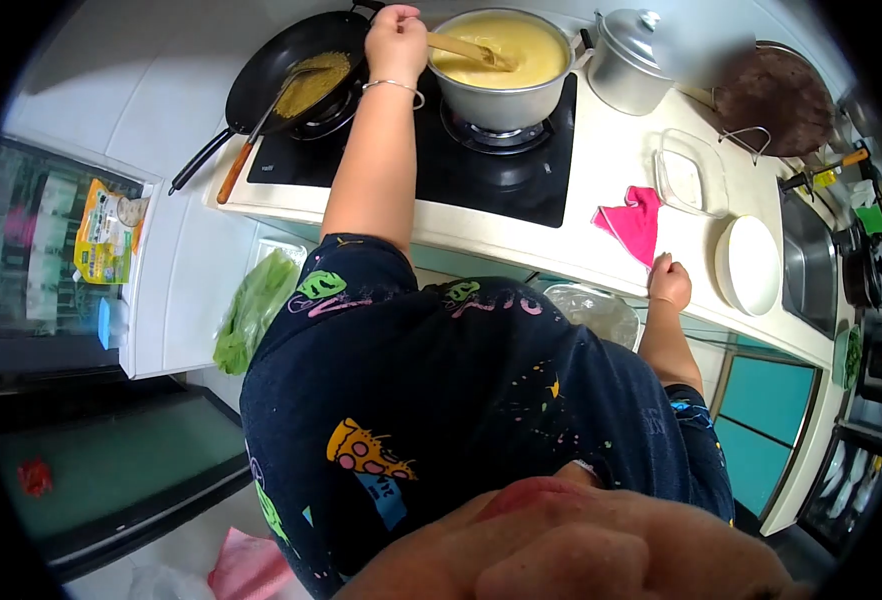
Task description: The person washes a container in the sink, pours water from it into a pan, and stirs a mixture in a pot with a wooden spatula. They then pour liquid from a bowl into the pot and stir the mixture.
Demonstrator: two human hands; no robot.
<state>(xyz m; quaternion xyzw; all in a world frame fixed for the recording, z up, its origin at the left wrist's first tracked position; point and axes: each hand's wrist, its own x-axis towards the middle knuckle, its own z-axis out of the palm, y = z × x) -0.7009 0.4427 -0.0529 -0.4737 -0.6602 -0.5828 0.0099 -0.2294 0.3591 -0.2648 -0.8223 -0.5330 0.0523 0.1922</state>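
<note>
My left hand (397, 42) is closed round the handle of a wooden spatula (456, 46). The spatula's flat end dips into thick yellow liquid (531, 45) in a metal pot (501, 106), which sits on the right burner. At the edge of the counter, my right hand (670, 284) is curled into a fist. The corner of a pink cloth (637, 222) reaches up to its fingers; whether they pinch it is hidden. A black wok (261, 85) on the left burner holds a yellow-brown crumbly mass (319, 85), with a wooden-handled turner (253, 150) lying in it.
A lidded metal pot (626, 75) stands right of the stove (501, 188). Farther right are a clear glass dish (689, 172), a white bowl (749, 266), a dark round pan (773, 100) and the sink (809, 265). A bag of greens (256, 310) lies lower left.
</note>
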